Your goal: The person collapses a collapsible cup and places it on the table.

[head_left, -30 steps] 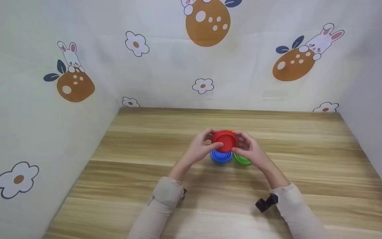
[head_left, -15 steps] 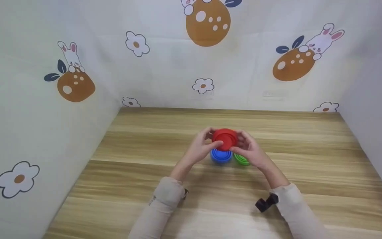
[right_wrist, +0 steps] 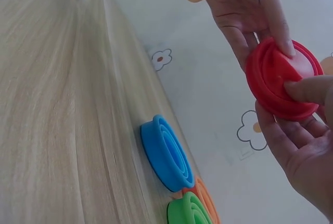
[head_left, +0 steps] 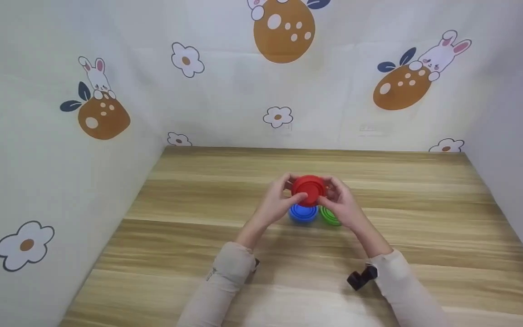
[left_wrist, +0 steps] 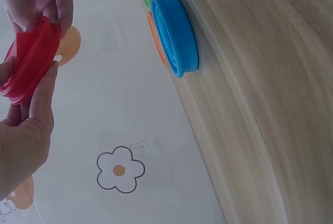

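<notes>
A red collapsible cup [head_left: 309, 181], round with ringed folds, is held up over the middle of the table between both hands. My left hand [head_left: 276, 202] grips its left side, the thumb lying across the face. On the opposite side my right hand [head_left: 347, 204] pinches the rim between thumb and fingers. In the right wrist view both thumbs press into the red cup [right_wrist: 265, 86], whose face is dented. Below it, a blue ringed cup [head_left: 303, 214] and a green one [head_left: 330, 217] lie flattened on the tabletop. An orange one [right_wrist: 205, 198] lies behind them, hidden in the head view.
The wood-grain table [head_left: 189, 200] is walled at the back and sides by a pale cloth [head_left: 225, 100] printed with flowers and rabbits. Black wrist-worn gear [head_left: 362, 277] hangs near the right sleeve [head_left: 400, 277].
Both hands have raised the red cup slightly and shifted it a little to the right, keeping their grip. The orange edge seen behind it a second ago is now covered.
</notes>
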Available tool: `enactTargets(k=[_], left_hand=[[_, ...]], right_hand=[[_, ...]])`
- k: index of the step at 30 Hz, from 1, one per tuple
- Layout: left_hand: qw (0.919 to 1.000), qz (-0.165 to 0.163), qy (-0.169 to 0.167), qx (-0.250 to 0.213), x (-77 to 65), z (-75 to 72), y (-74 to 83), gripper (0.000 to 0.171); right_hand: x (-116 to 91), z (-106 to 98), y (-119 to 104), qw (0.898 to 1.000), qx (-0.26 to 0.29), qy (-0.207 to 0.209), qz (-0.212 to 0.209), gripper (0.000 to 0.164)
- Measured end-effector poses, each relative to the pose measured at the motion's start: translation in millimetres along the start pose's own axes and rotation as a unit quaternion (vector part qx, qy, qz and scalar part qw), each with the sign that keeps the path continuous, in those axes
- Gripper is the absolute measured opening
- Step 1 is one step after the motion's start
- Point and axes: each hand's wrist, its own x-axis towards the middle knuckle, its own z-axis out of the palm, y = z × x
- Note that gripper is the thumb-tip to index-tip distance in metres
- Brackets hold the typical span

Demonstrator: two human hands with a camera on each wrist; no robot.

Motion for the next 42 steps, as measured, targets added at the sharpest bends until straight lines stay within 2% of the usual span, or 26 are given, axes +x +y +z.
enactTargets(k=[6,12,19,22,28,33,38,42], left_hand=[[0.9998,-0.015,0.005,0.015,-0.3,0.5,1.8,0.038],[0.9997,-0.022,0.006,0.014,0.5,-2.3,2.2,0.037],[0.9997,-0.013,0.006,0.022,0.5,-5.3,2.6,0.035],[0.9997,-0.010,0.007,0.019,0.7,-4.7,1.7,0.033],[0.9996,0.027,0.011,0.005,0.4,-2.8,-0.2,0.027],[0.9975,0.066,0.024,-0.001,1.3,-0.6,-2.3,0.021],[0.9958,0.083,0.026,0.028,1.5,0.4,-2.2,0.019],[0.9954,0.088,0.021,0.031,1.8,0.8,-2.8,0.019]], right_hand=[[0.3,2.4,-2.5,1.000,-0.009,0.012,0.004,0.044],[-1.9,-2.6,-2.5,0.999,-0.003,-0.020,-0.026,0.046],[-4.0,-5.0,-2.5,0.999,0.020,-0.027,-0.040,0.045],[-4.2,-4.2,-2.5,0.999,0.016,-0.016,-0.028,0.041],[-3.4,-2.8,-1.6,1.000,0.017,-0.001,0.002,0.036],[-1.9,-3.4,0.7,0.999,0.041,-0.013,0.023,0.040],[-0.7,-4.4,1.7,0.997,0.049,-0.030,0.041,0.044],[0.1,-4.3,1.5,0.997,0.047,-0.032,0.052,0.043]])
